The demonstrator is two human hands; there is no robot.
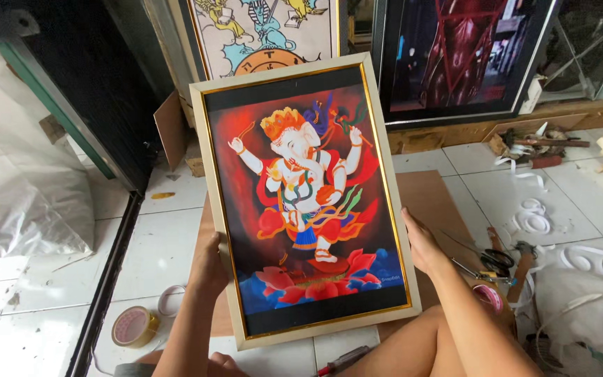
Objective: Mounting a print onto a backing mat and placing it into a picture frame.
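Observation:
I hold up a framed picture (301, 202) with a cream and gold frame, tilted slightly to the left. It shows a colourful painted figure with an elephant head on red and blue flowers. My left hand (211, 264) grips the frame's lower left edge. My right hand (420, 243) grips its right edge. Both forearms reach up from the bottom of the view, above my bent legs.
A brown board (430, 199) lies on the white tiled floor under the picture. Scissors (486, 260), tools and white strips lie to the right, a tape roll (134, 327) at lower left. Other framed pictures (455, 56) lean at the back; plastic sheeting (22, 188) is on the left.

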